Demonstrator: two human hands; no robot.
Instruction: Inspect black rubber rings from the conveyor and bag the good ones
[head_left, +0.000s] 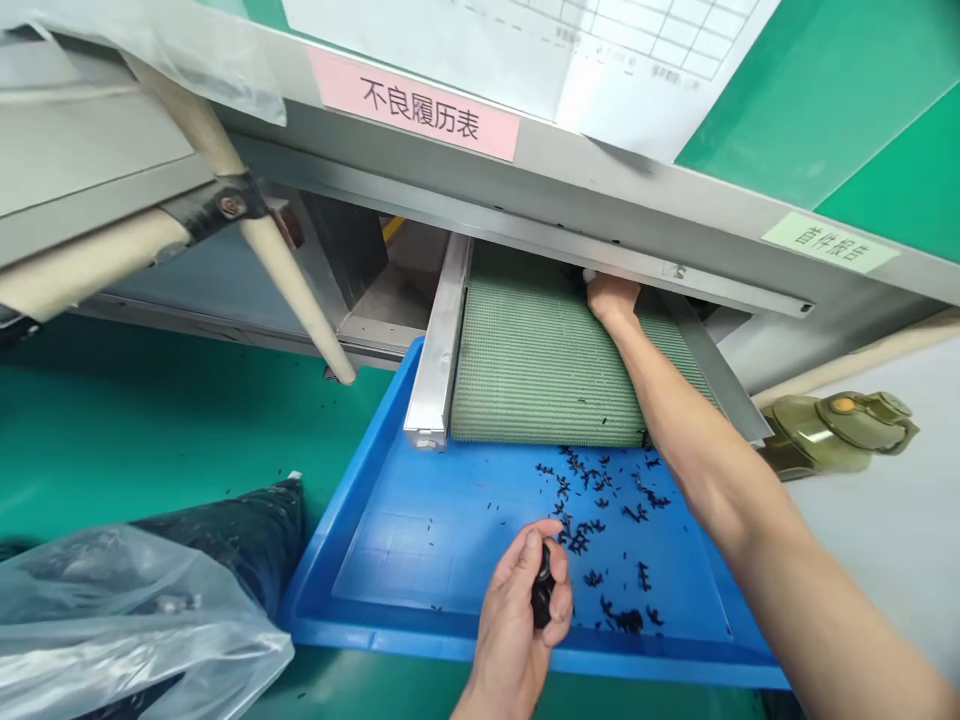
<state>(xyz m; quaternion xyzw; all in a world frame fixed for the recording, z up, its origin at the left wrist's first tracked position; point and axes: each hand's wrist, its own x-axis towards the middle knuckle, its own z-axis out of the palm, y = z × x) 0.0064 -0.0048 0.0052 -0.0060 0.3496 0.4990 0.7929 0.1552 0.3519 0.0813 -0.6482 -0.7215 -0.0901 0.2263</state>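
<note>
Two bare arms, the person's own. Left hand (517,625) bare, fingers (525,565) and thumb showing, wrist and forearm run out past bottom edge of view. Right hand (611,298) bare too, only back of hand showing, fingers hidden. Right forearm (720,470) long and bare from wrist to lower right corner of view, upper arm cut off there. No sleeve showing on either arm.

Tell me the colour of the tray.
The tray is bright blue, shown best in the head view.
</note>
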